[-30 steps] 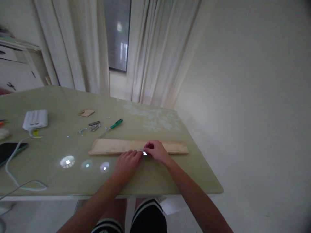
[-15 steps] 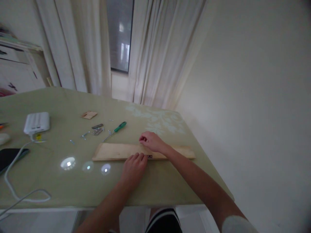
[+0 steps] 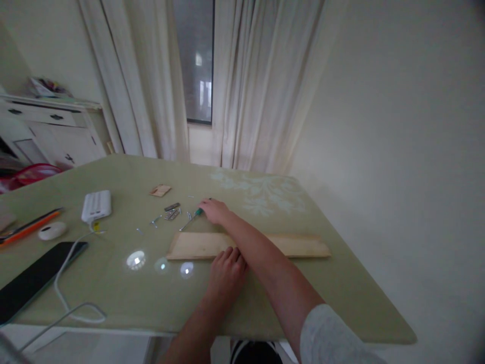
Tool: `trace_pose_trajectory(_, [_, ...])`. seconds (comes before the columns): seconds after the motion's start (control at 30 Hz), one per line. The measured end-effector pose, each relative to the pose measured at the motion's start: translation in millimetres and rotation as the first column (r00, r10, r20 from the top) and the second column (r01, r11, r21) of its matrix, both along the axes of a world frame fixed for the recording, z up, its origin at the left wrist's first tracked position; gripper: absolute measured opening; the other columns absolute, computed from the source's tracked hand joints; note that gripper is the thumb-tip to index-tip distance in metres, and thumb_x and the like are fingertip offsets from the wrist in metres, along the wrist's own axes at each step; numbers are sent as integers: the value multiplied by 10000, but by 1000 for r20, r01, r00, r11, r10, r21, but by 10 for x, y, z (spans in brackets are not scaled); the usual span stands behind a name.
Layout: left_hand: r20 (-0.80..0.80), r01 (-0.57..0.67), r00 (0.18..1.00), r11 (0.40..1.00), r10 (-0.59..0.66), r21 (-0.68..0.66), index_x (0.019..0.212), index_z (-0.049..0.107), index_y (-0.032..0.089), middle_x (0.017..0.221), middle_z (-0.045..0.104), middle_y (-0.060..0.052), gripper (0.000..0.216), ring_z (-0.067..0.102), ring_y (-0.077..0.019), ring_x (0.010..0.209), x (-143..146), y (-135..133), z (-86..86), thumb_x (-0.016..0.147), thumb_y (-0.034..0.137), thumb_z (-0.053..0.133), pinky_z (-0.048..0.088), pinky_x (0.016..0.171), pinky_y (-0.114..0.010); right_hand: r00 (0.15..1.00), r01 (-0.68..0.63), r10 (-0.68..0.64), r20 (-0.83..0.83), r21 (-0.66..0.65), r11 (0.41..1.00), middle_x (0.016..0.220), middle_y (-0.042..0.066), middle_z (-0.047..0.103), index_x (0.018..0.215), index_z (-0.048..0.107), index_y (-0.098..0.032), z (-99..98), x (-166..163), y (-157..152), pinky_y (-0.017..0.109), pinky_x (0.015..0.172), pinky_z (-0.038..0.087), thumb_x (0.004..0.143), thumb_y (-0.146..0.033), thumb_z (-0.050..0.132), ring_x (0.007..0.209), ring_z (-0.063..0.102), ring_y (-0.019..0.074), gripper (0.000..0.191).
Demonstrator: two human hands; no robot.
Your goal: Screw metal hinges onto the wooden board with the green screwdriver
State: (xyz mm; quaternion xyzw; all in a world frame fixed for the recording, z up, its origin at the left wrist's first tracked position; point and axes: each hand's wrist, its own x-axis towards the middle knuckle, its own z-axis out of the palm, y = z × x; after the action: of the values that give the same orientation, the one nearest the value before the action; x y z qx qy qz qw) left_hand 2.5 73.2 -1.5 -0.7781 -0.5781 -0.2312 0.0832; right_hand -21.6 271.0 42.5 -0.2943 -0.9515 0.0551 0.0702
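In the head view, the board (image 3: 200,246) lies parallel to the near edge of the surface (image 3: 322,298). Our left hand (image 3: 228,270) rests on its near side, fingers together; whether they pinch anything, we cannot tell. Toward the far edge, our right hand (image 3: 213,210) curls its fingers at the screwdriver (image 3: 198,212), grip unclear. We seem to be fetching it; lifting calls for a firm hold.
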Motion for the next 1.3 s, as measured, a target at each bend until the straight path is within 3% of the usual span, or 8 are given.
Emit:
trace_pose_trajectory(0.23, [29,-25,999,999,24,35,976,752,215,983,728,-52,85,656,-262,936,-25,25,-11,989,183,674,506,808,-392,994,69,-66,-83,31,997,1227,73,701,1226,668,-275,106,291,-78,373,866,552,1065,-181,456,1055,679,243,282])
trace_pose_trajectory(0.33, [23,-22,1000,999,21,34,967,731,206,1015,720,-52,80,647,-263,954,-33,21,16,1001,187,661,499,817,-388,970,130,-124,-210,16,991,1214,63,701,1236,646,-274,193,637,-63,328,808,532,1083,-260,467,984,685,223,235])
trace_pose_trajectory(0.43, [27,-1,1000,1000,1,5,995,721,202,1073,731,-48,76,643,-255,983,-44,27,46,1010,180,650,495,850,-384,913,198,-185,-362,-1,980,1214,66,699,1259,624,-264,215,1114,-127,321,859,516,1080,-270,479,1035,674,217,231])
trace_pose_trajectory(0.53, [37,0,999,999,2,-37,1004,719,208,1056,738,-43,73,643,-258,997,-51,36,68,1017,197,648,491,873,-388,836,250,-228,-499,-23,968,1238,84,700,1258,619,-249,123,1629,-283,339,932,508,1065,-271,485,1106,660,223,236])
trace_pose_trajectory(0.7, [23,-2,1000,999,3,-33,1063,735,235,1076,740,-41,93,644,-260,1008,-66,51,45,1002,203,672,493,877,-390,684,336,-314,-659,-97,937,1115,101,726,1209,629,-232,-142,2222,-552,366,870,536,1036,-321,505,943,682,225,230])
trace_pose_trajectory(0.97, [-37,-9,999,1000,10,27,1074,743,240,1101,745,-52,124,657,-251,986,-85,46,43,1008,213,642,509,859,-379,479,362,-405,-779,-245,900,992,77,729,1117,637,-213,-165,2340,-742,339,790,541,1017,-457,557,793,665,193,275])
trace_pose_trajectory(1.17, [-31,36,999,997,-34,70,1031,747,246,1077,744,-55,151,650,-251,964,-78,45,74,1020,204,602,501,860,-378,409,311,-443,-798,-334,890,887,54,740,1023,644,-214,-126,2338,-799,309,744,548,1019,-477,551,775,687,186,279])
trace_pose_trajectory(1.3, [-85,56,995,998,-53,28,967,753,233,1038,742,-58,145,649,-252,961,-79,95,147,1003,176,625,497,856,-378,376,281,-459,-805,-373,884,866,51,745,998,651,-218,-84,2328,-832,297,709,540,1005,-482,572,748,685,181,276])
